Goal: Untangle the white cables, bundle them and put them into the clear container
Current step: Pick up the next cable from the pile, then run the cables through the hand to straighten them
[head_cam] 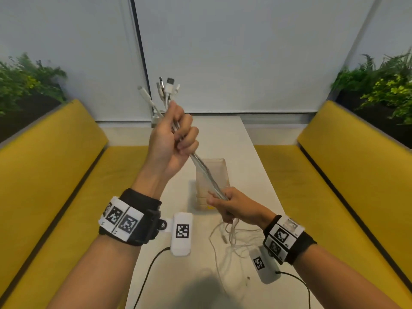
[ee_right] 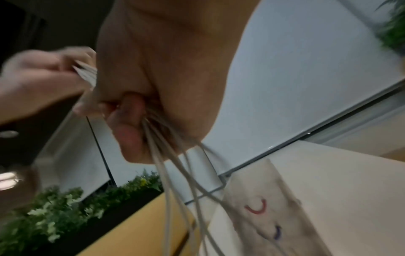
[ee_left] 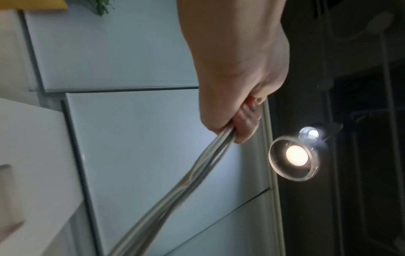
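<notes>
Several white cables (head_cam: 204,169) run taut as one strand between my two hands. My left hand (head_cam: 175,136) is raised and grips them in a fist, with the plug ends (head_cam: 166,88) fanning out above it. In the left wrist view the cables (ee_left: 188,175) leave the left hand (ee_left: 238,110) downward. My right hand (head_cam: 233,206) grips the strand lower down, in front of the clear container (head_cam: 211,181) standing on the white table (head_cam: 252,175). Below the right hand the loose cable tails (head_cam: 234,239) hang in tangled loops onto the table. In the right wrist view the cables (ee_right: 171,169) hang from the right hand (ee_right: 140,121).
Yellow benches (head_cam: 49,175) run along both sides of the narrow table. Green plants (head_cam: 383,85) stand behind each bench back. White blinds (head_cam: 223,52) close off the far end. Black leads (head_cam: 151,270) trail from my wrist cameras over the near table.
</notes>
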The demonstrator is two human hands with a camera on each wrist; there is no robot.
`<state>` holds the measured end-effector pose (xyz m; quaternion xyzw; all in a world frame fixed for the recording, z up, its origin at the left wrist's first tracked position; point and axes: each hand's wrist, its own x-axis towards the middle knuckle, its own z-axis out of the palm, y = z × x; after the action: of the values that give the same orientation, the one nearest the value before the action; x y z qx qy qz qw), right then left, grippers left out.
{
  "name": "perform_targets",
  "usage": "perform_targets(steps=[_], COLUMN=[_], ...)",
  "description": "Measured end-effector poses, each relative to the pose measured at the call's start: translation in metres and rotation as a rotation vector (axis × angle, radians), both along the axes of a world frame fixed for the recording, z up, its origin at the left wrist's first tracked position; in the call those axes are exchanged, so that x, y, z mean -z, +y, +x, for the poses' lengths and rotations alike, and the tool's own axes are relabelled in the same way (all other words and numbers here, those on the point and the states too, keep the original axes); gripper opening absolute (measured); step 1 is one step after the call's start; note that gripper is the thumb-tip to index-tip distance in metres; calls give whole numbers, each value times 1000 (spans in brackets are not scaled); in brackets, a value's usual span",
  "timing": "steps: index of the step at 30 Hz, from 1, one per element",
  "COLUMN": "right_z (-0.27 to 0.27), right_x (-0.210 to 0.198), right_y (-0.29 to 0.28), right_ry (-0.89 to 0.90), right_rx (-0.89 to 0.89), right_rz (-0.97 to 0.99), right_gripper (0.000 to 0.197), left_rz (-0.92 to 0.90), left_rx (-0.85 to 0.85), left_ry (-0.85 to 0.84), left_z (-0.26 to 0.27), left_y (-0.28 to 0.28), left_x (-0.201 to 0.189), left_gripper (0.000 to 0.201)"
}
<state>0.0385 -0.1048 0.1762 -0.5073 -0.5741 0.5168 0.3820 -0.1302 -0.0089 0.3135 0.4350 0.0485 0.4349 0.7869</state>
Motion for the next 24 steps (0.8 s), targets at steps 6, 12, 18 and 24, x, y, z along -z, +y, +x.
perform_targets(steps=[6, 12, 18, 24], right_z=[1, 17, 6, -19], right_x=[7, -7, -53, -34], right_y=[-2, 4, 27, 33], right_ry=[-211, -368, -352, -149], right_rx=[55, -195, -186, -22], right_rz=[-7, -45, 155, 89], right_gripper=[50, 37, 85, 55], left_rz=[-10, 18, 89, 41], left_rx=[203, 55, 15, 173], left_ry=[-42, 94, 216, 149], left_z=[-7, -8, 10, 16], left_y=[-10, -5, -13, -20], left_x=[-5, 3, 19, 16], left_gripper=[38, 42, 45, 45])
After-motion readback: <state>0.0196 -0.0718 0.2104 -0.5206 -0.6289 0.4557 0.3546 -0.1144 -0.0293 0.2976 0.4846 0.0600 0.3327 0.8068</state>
